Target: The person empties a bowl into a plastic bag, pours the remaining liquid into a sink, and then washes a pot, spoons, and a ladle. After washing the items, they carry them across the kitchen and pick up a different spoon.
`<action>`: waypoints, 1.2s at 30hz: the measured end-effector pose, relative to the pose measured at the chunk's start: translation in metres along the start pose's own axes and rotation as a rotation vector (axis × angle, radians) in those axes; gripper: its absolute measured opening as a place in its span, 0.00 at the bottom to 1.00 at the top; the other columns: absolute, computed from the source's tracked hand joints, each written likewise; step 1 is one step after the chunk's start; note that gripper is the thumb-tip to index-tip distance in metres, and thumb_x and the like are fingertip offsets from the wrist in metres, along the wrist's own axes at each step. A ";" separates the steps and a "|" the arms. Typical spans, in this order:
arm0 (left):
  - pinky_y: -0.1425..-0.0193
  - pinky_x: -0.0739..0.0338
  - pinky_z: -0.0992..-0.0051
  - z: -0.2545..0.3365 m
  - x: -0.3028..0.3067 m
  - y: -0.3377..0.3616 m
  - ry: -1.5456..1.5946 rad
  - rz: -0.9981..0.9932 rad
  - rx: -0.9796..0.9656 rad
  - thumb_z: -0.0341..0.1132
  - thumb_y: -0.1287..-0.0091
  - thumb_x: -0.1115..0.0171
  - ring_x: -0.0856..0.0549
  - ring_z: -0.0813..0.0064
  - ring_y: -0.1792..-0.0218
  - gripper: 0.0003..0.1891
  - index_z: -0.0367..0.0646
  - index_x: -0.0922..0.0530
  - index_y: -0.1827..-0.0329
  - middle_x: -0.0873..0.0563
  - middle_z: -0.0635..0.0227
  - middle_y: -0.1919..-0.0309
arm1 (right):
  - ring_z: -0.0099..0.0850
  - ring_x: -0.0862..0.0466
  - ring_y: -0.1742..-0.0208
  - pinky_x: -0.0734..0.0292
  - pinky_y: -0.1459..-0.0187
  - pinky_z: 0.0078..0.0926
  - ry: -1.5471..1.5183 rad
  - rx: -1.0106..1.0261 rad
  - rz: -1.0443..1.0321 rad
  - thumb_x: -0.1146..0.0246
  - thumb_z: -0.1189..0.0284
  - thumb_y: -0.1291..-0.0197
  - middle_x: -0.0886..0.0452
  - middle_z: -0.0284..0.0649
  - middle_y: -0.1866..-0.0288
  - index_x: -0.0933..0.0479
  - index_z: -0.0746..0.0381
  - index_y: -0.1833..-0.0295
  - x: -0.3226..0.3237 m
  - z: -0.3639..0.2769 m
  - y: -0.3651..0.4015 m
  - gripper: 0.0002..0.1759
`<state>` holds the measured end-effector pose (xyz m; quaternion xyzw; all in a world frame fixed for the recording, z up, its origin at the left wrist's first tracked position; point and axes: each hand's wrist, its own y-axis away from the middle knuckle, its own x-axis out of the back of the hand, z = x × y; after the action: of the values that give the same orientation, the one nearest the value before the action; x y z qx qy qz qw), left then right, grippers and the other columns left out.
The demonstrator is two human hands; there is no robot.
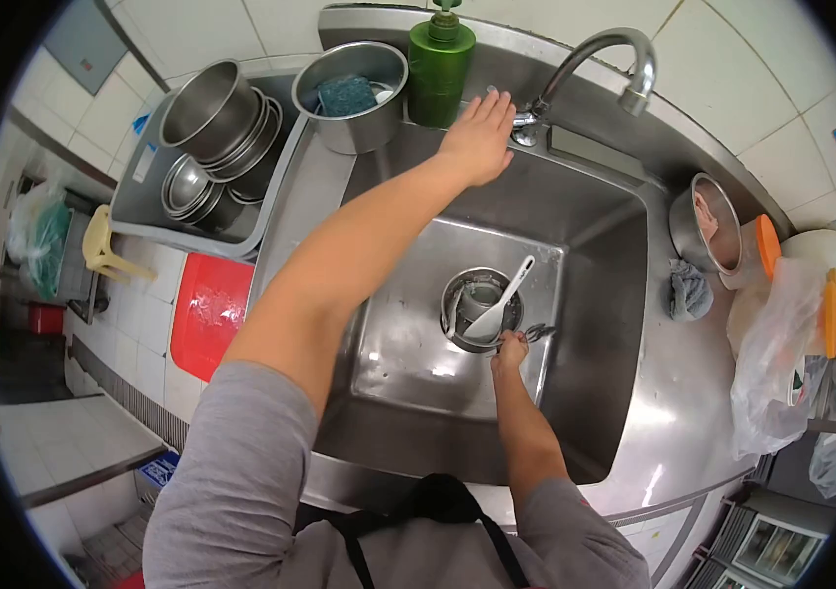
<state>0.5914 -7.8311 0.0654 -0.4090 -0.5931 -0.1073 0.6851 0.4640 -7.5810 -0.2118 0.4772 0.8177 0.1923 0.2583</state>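
My left hand [478, 135] reaches to the back of the steel sink [418, 383], its fingers stretched out at the handle beside the base of the curved faucet [606, 41]. Low in the sink, my right hand [509, 351] is closed at the rim of a round metal pot [450, 294], where metal utensils [538, 333] stick out to the right. Inside the pot are a white spatula [502, 302], leaning up to the right, and a small cup [478, 296]. Which of these pieces my right fingers hold is too small to tell.
Left of the sink, a grey bin [266, 211] holds stacked metal bowls [210, 110]. A pot [364, 123] with a blue-green scrubber [346, 96] stands beside a green pump bottle [440, 71]. On the right are a steel bowl [683, 228], a grey cloth [690, 293] and plastic bags [766, 363].
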 end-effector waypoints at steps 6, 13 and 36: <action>0.37 0.43 0.68 -0.018 -0.026 -0.017 0.390 -0.332 0.261 0.48 0.44 0.49 0.39 0.56 0.39 0.37 0.29 0.47 0.39 0.42 0.48 0.39 | 0.28 0.29 0.77 0.36 0.76 0.24 0.760 0.284 0.277 0.45 0.69 0.48 0.29 0.37 0.77 0.32 0.63 0.71 0.018 -0.015 0.019 0.08; 0.36 0.46 0.71 0.080 -0.082 0.104 1.344 -0.229 0.983 0.52 0.45 0.47 0.39 0.58 0.39 0.38 0.33 0.46 0.39 0.41 0.45 0.40 | 0.30 0.28 0.82 0.29 0.83 0.27 1.125 0.280 -0.345 0.51 0.65 0.45 0.27 0.42 0.77 0.28 0.70 0.65 -0.106 -0.097 0.024 0.16; 0.80 0.37 0.84 0.032 -0.074 0.124 2.458 -0.081 1.609 0.38 0.36 0.53 0.35 0.87 0.83 0.12 0.43 0.24 0.59 0.33 0.78 0.83 | 0.45 0.31 0.44 0.34 0.45 0.32 1.983 1.170 -0.751 0.36 0.51 0.62 0.31 0.49 0.45 0.35 0.58 0.43 -0.500 -0.094 0.155 0.39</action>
<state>0.6265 -7.7540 -0.0563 0.4372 0.4405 -0.0470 0.7827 0.7180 -7.9541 0.0688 -0.1000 0.7112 -0.0115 -0.6958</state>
